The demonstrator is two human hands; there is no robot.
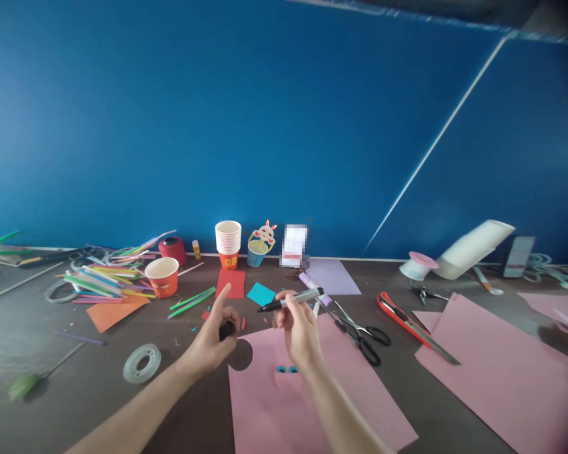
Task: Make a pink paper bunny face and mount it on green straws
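Observation:
In my right hand [298,328] is a marker [296,299] with a grey barrel and black ends, its narrow end pointing left. My left hand [214,334] is to the left of it, index finger raised, the thumb and other fingers curled round a small black object [226,330] that looks like a pen cap. Below both hands lies a pink sheet [350,391] with a round hole at its left edge. A small pink cut-out [288,379] with two blue-rimmed eyes rests on that sheet, partly hidden by my right wrist.
Scissors [357,328] touch the sheet's right side, and a red utility knife [407,320] lies further right by more pink paper [497,366]. Stacked paper cups [228,243] and a rabbit-decorated cup [256,253] stand behind. A tape roll [142,364] and colourful sticks [97,280] are left.

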